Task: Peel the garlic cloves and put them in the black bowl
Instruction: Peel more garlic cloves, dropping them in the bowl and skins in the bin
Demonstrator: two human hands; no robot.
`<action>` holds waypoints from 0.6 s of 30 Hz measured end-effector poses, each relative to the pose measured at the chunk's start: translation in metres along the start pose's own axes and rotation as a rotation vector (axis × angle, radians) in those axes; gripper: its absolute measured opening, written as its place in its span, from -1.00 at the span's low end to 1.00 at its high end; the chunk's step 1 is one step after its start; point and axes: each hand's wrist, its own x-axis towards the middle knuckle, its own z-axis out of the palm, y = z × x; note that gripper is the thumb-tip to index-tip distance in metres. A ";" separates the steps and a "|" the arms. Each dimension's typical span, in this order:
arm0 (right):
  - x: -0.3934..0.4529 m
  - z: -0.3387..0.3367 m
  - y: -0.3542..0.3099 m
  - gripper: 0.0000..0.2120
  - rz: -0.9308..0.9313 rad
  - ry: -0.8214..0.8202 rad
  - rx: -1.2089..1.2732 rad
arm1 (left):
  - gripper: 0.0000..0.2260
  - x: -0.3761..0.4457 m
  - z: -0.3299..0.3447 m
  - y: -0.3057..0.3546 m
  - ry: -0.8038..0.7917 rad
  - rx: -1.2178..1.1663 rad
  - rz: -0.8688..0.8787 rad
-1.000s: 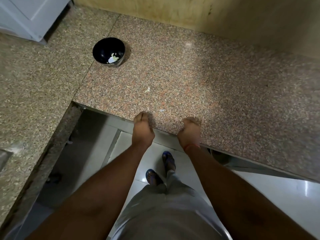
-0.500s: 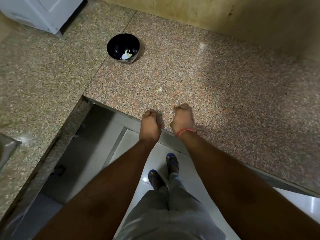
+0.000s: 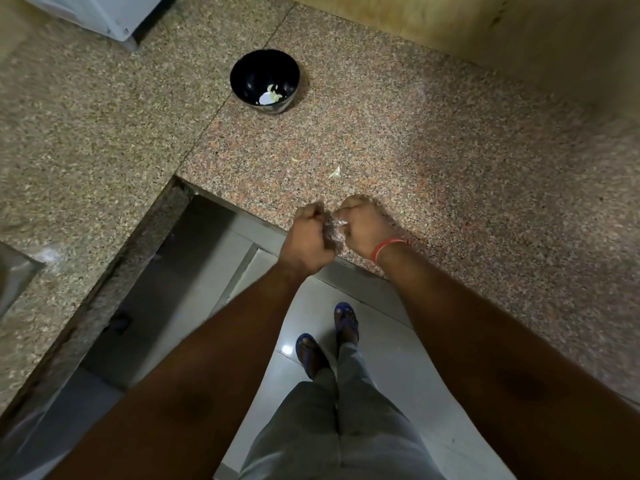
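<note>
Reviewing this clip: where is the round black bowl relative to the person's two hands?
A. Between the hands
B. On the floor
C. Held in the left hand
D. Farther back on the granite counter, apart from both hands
D: the round black bowl sits far back on the speckled granite counter, while the left hand and right hand meet at the front edge.

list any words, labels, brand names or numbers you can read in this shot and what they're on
None: no readable text shows in the head view.
black bowl: plain inside, no print seen.
white appliance at the top left corner: no label shows on the part in view.
granite counter: only speckle and bits of garlic skin.
red band on the right wrist: plain.
blue sandals: no logo can be made out.
</note>
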 end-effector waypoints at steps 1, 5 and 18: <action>-0.001 0.000 -0.001 -0.62 -0.024 0.007 -0.014 | -0.56 -0.002 0.001 0.000 0.002 0.019 0.007; -0.003 0.004 0.000 -0.68 -0.048 0.030 -0.048 | -0.74 -0.002 0.007 -0.002 0.045 0.018 0.029; -0.011 0.033 -0.012 -0.86 0.010 0.127 -0.013 | -0.91 -0.002 0.014 -0.011 0.109 -0.031 -0.041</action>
